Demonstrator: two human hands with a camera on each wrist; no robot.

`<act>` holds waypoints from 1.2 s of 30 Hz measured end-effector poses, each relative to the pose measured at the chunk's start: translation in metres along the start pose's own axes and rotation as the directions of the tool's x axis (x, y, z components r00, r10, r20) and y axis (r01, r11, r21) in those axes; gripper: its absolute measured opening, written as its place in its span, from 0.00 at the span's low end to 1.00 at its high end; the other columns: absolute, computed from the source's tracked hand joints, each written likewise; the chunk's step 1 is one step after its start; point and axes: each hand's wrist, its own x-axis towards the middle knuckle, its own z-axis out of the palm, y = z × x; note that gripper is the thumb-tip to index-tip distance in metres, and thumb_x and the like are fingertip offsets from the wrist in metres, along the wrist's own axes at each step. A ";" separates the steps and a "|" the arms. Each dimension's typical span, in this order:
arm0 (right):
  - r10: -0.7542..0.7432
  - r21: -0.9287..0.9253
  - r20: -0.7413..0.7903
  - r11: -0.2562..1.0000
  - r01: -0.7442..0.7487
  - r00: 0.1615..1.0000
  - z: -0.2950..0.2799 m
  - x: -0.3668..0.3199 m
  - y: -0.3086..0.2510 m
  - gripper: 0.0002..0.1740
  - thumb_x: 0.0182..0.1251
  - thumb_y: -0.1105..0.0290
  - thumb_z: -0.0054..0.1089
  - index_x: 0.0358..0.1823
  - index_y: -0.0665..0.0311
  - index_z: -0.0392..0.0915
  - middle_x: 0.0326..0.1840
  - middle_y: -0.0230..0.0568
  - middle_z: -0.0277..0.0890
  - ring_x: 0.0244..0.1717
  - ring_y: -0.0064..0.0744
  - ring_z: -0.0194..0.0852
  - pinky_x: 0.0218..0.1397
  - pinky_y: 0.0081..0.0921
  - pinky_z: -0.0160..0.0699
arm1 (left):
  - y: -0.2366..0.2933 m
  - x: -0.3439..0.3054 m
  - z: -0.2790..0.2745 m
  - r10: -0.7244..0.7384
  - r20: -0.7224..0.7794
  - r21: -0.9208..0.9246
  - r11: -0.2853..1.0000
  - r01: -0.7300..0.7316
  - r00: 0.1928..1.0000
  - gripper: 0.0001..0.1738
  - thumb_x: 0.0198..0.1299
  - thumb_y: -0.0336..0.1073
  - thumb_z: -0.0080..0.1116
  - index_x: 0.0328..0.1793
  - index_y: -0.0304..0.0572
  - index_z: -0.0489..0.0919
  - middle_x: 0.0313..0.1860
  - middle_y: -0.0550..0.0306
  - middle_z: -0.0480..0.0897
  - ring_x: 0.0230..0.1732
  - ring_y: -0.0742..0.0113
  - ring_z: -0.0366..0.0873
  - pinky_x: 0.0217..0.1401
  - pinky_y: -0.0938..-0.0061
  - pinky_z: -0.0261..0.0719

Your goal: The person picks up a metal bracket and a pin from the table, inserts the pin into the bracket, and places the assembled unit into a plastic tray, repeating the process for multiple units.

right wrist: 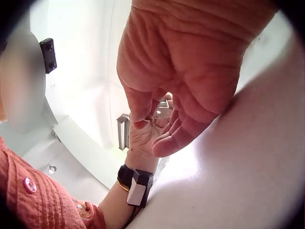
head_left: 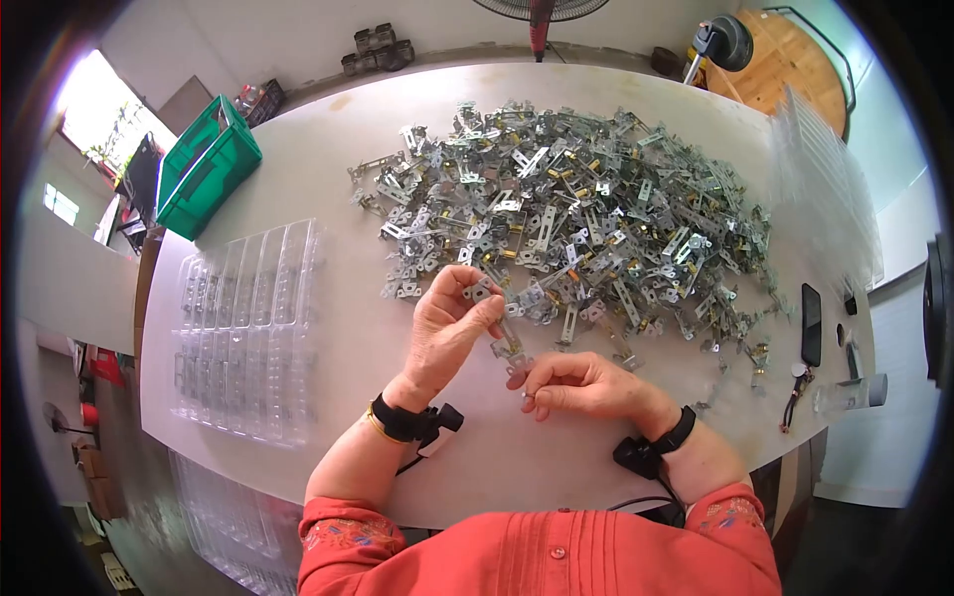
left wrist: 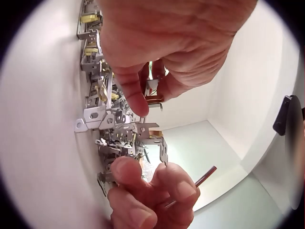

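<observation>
A small metal bracket assembly (head_left: pixel 511 350) with a brass-coloured part hangs between the two hands above the table. My left hand (head_left: pixel 447 328) pinches its upper end between thumb and fingers. At its lower end is my right hand (head_left: pixel 586 385), fingers curled round a thin dark rod (left wrist: pixel 206 176) that sticks out in the left wrist view. The right fingertips are close to the bracket's end; whether they touch it I cannot tell. Behind the hands lies a large heap of similar metal brackets (head_left: pixel 596 209).
Clear plastic trays (head_left: pixel 248 328) with compartments lie at the left, some holding parts. A green crate (head_left: pixel 209 169) stands at the back left. Stacked clear trays (head_left: pixel 825 189), a phone (head_left: pixel 812 325) and a transparent bottle (head_left: pixel 850 393) are on the right.
</observation>
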 end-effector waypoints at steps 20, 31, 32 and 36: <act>-0.125 0.030 -0.158 0.991 0.131 0.980 0.006 0.000 0.004 0.07 0.78 0.71 0.57 0.49 0.66 0.79 0.49 0.36 0.83 0.50 0.25 0.81 0.56 0.26 0.83 | 0.001 -0.004 0.006 -0.055 0.106 -0.047 0.997 0.061 0.993 0.19 0.77 0.39 0.51 0.67 0.36 0.70 0.55 0.51 0.81 0.49 0.68 0.80 0.53 0.70 0.79; -0.182 -0.092 -0.106 0.981 0.173 0.977 0.003 -0.001 0.007 0.06 0.78 0.76 0.55 0.49 0.69 0.78 0.57 0.43 0.81 0.55 0.28 0.80 0.59 0.29 0.82 | -0.009 -0.004 -0.001 -0.190 0.203 -0.118 0.969 0.216 0.961 0.20 0.79 0.40 0.46 0.68 0.36 0.74 0.58 0.44 0.83 0.53 0.57 0.84 0.61 0.63 0.81; -0.184 -0.093 -0.109 0.980 0.175 0.977 0.004 -0.001 0.006 0.06 0.78 0.76 0.55 0.49 0.69 0.78 0.57 0.43 0.81 0.55 0.28 0.80 0.59 0.29 0.82 | -0.008 -0.005 0.000 -0.185 0.202 -0.139 0.967 0.215 0.962 0.18 0.79 0.40 0.48 0.66 0.37 0.75 0.55 0.45 0.84 0.52 0.58 0.85 0.59 0.63 0.81; -0.186 -0.081 -0.147 0.981 0.175 0.972 0.010 0.000 0.003 0.05 0.76 0.74 0.59 0.49 0.66 0.79 0.46 0.32 0.80 0.47 0.21 0.78 0.55 0.21 0.79 | -0.006 -0.004 0.001 -0.137 0.220 -0.199 0.963 0.181 0.966 0.13 0.78 0.39 0.51 0.58 0.40 0.77 0.46 0.50 0.86 0.46 0.61 0.86 0.52 0.67 0.83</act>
